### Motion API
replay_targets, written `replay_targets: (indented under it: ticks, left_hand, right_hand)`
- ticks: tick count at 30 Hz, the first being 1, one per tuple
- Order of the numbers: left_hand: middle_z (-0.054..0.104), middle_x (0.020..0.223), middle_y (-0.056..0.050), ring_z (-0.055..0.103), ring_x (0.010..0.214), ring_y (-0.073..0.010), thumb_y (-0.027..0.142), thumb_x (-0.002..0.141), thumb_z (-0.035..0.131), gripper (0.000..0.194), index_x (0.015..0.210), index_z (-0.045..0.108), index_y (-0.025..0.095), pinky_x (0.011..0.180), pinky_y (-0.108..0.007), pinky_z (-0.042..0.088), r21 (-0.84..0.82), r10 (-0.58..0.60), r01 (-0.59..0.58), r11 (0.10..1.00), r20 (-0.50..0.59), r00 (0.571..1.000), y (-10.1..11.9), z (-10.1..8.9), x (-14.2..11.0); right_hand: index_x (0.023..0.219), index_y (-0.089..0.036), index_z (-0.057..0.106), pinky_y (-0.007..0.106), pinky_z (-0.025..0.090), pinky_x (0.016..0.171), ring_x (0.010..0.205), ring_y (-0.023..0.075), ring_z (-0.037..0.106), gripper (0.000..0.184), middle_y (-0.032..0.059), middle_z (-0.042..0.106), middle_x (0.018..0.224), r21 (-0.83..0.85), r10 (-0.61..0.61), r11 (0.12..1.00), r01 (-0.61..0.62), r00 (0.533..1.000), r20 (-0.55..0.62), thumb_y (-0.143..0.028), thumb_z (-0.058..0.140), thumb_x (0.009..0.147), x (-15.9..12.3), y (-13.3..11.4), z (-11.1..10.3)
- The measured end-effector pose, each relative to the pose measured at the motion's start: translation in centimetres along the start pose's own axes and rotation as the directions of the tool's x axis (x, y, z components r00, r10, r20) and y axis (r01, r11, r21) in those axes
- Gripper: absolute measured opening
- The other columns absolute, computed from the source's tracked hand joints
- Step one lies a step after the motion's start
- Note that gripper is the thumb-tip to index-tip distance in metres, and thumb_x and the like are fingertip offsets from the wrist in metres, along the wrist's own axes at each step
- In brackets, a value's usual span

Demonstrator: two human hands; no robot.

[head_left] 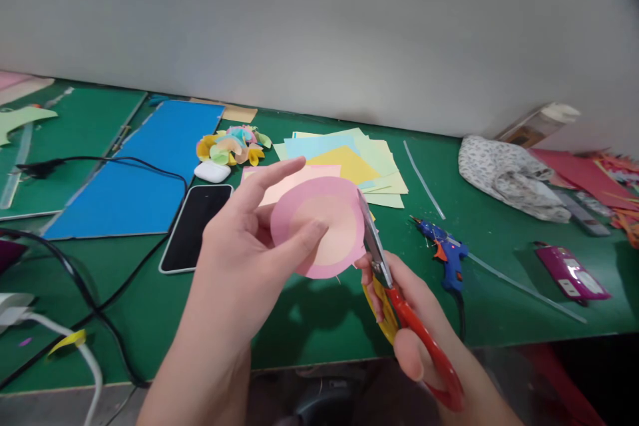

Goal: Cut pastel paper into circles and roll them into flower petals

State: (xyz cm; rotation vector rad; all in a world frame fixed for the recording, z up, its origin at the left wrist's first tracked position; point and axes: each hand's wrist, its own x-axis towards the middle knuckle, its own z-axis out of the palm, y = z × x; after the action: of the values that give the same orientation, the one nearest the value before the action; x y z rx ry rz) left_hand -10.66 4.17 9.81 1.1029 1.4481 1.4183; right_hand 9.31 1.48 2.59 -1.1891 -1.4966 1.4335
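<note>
Phone [196,229] flat on the bench [304,346], left side. Left hand [249,246] pinches the pink-and-peach paper disc [337,213] above the bench, thumb on its face, presumably to steady it and leave the rim free. Right hand [417,296] wraps the handles of the scissors [383,269], blades along the disc's right edge. Glue gun [449,258] lies farther right, apparently parked out of the way.

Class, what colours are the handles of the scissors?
One red handle and one yellow handle; they show best in the head view, the only one.
</note>
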Motion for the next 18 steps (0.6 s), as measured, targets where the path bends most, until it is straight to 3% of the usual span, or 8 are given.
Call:
replay_targets:
  ticks: [5, 8, 10, 13, 18]
  left_hand:
    - [0.066, 0.063, 0.006, 0.064, 0.056, -0.015, 0.023, 0.069, 0.079, 0.056, 0.122, 0.063, 0.032, 0.049, -0.023, 0.054, 0.031, -0.015, 0.015, 0.999, 0.003, 1.0, 0.1, 0.0, 0.0]
    - [0.064, 0.062, 0.006, 0.063, 0.057, -0.0149, 0.026, 0.069, 0.079, 0.058, 0.124, 0.062, 0.032, 0.05, -0.022, 0.054, 0.05, -0.028, 0.027, 0.998, 0.026, 0.999, 0.2, 0.0, 0.0]
    - [0.066, 0.065, 0.004, 0.064, 0.058, -0.016, 0.027, 0.069, 0.079, 0.058, 0.124, 0.061, 0.032, 0.051, -0.024, 0.054, 0.06, -0.027, 0.024, 0.998, 0.048, 0.998, 0.1, 0.1, 0.0]
    - [0.07, 0.071, 0.002, 0.065, 0.059, -0.0177, 0.027, 0.07, 0.078, 0.059, 0.126, 0.06, 0.031, 0.052, -0.026, 0.055, 0.07, -0.032, 0.027, 0.997, 0.072, 0.997, 0.0, 0.3, -0.1]
    - [0.071, 0.072, 0.005, 0.063, 0.056, -0.0126, 0.025, 0.068, 0.079, 0.056, 0.121, 0.063, 0.035, 0.049, -0.02, 0.053, 0.017, -0.025, 0.023, 1.0, 0.106, 0.994, -0.5, 1.2, -0.4]
  right_hand:
    - [0.116, -0.028, 0.065, 0.027, 0.035, 0.052, 0.06, 0.0125, 0.04, 0.094, 0.0028, 0.052, 0.093, 0.035, 0.022, 0.999, -0.022, 1.0, 0.004, -0.088, 0.064, 0.044, 0.2, 0.0, -0.2]
    - [0.11, -0.027, 0.068, 0.029, 0.038, 0.054, 0.06, 0.0142, 0.043, 0.085, 0.0036, 0.053, 0.089, 0.058, 0.14, 0.988, -0.139, 0.99, -0.005, -0.088, 0.063, 0.051, 0.5, -0.8, -0.1]
    - [0.107, -0.026, 0.069, 0.03, 0.04, 0.055, 0.061, 0.0159, 0.046, 0.091, 0.0042, 0.053, 0.088, 0.078, 0.199, 0.977, -0.198, 0.98, 0.004, -0.09, 0.066, 0.042, 0.7, -1.1, -0.1]
    - [0.111, -0.026, 0.067, 0.032, 0.04, 0.056, 0.063, 0.0175, 0.047, 0.106, 0.0052, 0.054, 0.091, 0.071, 0.144, 0.987, -0.144, 0.99, 0.013, -0.095, 0.061, 0.031, 0.6, -1.1, -0.4]
    - [0.115, -0.026, 0.063, 0.031, 0.038, 0.058, 0.065, 0.0174, 0.043, 0.107, 0.0029, 0.05, 0.088, 0.028, 0.058, 0.998, -0.059, 0.997, 0.046, -0.094, 0.058, 0.034, -0.5, -0.6, -1.1]
